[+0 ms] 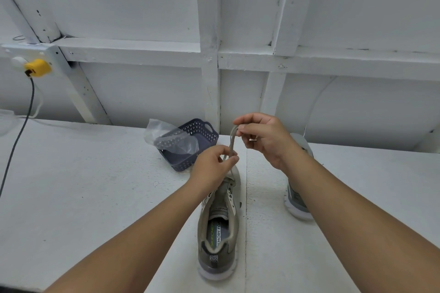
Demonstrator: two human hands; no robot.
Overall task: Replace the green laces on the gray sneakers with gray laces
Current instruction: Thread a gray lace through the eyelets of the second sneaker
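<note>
A gray sneaker [217,228] lies on the white table [95,185], heel toward me and toe away. A gray lace [232,141] rises from its front eyelets as two strands. My left hand [213,166] pinches the strands low, just above the toe. My right hand [263,138] pinches their upper ends higher up. The second gray sneaker [297,200] stands to the right, mostly hidden behind my right forearm. No green lace is visible.
A small blue-gray perforated basket [204,132] with a clear plastic bag [166,137] in it sits behind the sneaker. A yellow plug [37,68] and dark cable [21,131] hang at the far left. A white framed wall closes the back.
</note>
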